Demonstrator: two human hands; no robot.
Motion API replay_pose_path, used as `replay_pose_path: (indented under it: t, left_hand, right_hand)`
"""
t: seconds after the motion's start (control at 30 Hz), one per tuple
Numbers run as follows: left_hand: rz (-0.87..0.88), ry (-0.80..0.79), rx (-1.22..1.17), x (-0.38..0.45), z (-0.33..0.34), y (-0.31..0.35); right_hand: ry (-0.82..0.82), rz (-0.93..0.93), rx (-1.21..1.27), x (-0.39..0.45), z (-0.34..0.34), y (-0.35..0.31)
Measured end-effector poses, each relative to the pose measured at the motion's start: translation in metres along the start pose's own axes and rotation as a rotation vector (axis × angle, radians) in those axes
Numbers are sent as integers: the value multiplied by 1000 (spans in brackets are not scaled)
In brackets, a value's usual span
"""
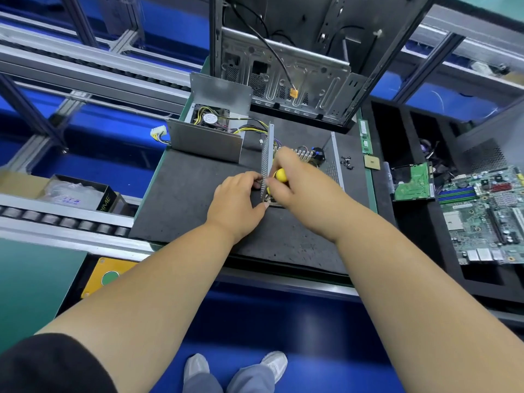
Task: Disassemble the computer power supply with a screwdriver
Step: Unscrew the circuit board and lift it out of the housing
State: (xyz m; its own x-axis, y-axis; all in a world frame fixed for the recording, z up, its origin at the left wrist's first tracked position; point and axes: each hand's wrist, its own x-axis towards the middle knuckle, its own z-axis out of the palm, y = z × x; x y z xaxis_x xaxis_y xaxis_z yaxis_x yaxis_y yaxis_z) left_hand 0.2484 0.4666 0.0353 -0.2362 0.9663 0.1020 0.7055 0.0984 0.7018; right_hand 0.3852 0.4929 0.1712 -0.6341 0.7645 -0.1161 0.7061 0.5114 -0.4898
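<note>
An opened power supply base [331, 163] is seen on the dark foam mat [184, 199] of the bench, near the middle of the view, with its perforated side wall [266, 154] standing upright at its left edge. The lower part of that wall is pinched by the left hand [235, 201], whose fingers are curled against the outer face while the thumb touches the bottom corner. A yellow-handled screwdriver [281, 175] is gripped by the right hand [295, 180], which is held just inside the wall, over the base; the tip is hidden by the fingers. The detached cover with fan [207, 129] lies well apart at the rear left, wires running from it. Loose screws [346, 162] are gathered just right of the base. A computer case [286, 78] stands behind, and a motherboard [487, 214] lies in a tray at far right.
</note>
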Motion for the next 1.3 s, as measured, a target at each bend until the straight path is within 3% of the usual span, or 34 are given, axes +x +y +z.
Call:
replay_pose_path:
  t: [0.13,0.53,0.73,0.83,0.97,1.13,1.3]
  left_hand:
    - [0,-11,5,1,0,-1]
    - [-6,-10,6,2,3,-4]
    - [-3,-7,1,2,2,-3]
    - [11,-9,12,2,1,-3]
    - [11,-27,21,2,1,-3]
    - [0,-22,7,2,1,-3]
    - [-1,-25,0,1,0,-2]
  right_hand:
    - [-26,28,-26,0,-6,-1]
    - [260,99,-461,10,5,0]
    - [228,41,-236,6,3,1]
    - [125,-84,-122,1,2,-4]
    - [64,-168,-126,0,-5,0]
    - [181,-70,-406,2,-6,-1]
    - [211,55,-126,1,-2,4]
